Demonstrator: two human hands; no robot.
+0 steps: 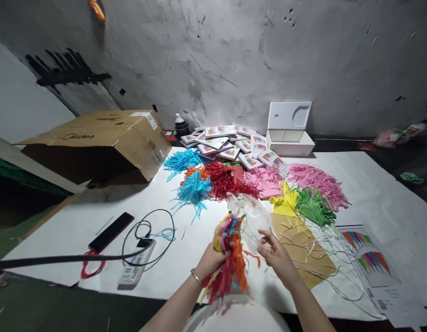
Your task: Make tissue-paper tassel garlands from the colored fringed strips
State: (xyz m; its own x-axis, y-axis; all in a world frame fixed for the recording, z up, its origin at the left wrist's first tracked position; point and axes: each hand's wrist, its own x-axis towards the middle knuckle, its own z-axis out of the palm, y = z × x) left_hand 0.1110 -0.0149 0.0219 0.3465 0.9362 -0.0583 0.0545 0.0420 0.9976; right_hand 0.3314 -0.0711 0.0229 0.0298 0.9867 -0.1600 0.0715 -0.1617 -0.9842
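Observation:
A bundle of multicoloured paper tassels point(238, 265) hangs from my left hand point(213, 259), whose fingers are wrapped round its upper part. To the right of the bundle is my right hand point(273, 252), thumb and forefinger close together near a thin pale string; whether they pinch it is too small to tell. Just beyond both hands lies a clear plastic bag point(251, 212). Heaps of fringed paper spread behind it: blue point(192, 191), red point(222, 180), pink point(317, 182), yellow point(285, 199) and green point(315, 205).
A cardboard box point(140, 152) lies open at the left. Near it are a phone point(111, 232), a power strip point(137, 265) and a looped black cable. Printed packs point(218, 132) are piled by the wall beside a white box point(291, 144). White strings cross brown paper point(303, 267).

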